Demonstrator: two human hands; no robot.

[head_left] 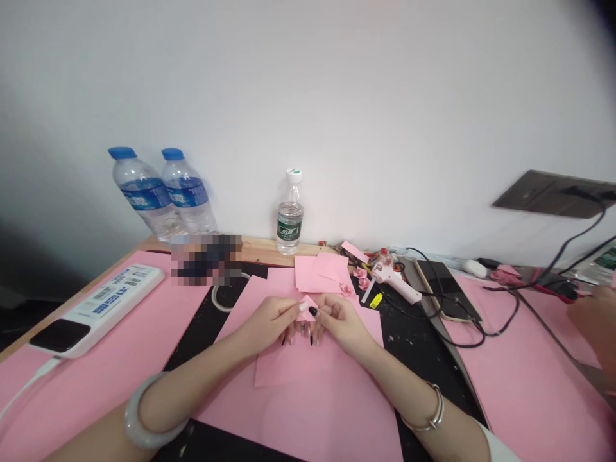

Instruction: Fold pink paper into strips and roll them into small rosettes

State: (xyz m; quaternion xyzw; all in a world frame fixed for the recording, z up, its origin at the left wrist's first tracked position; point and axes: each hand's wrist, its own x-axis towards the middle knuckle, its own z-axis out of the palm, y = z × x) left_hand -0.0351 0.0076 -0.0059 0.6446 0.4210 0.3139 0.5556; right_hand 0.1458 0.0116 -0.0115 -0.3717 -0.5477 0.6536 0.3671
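Both hands meet over pink sheets near the middle of the table, pinching one small folded piece of pink paper (307, 312). My left hand (275, 321) grips its left side between thumb and fingers. On the other side, my right hand (341, 321) is closed on it too, with a dark-nailed thumb pressed on the front. The other fingers curl beneath and partly hide the paper. Under the hands lie larger pink sheets (308, 417). Just beyond them are a stack of pink paper squares (317, 273) and several small pink paper roses (360, 280).
A pale pink glue gun (397, 283) with a black cable lies to the right, beside a phone (447, 292). A small water bottle (289, 218) and two large bottles (185, 192) stand against the wall. At left is a white power bank (101, 308). Another person's hand (594, 321) shows at far right.
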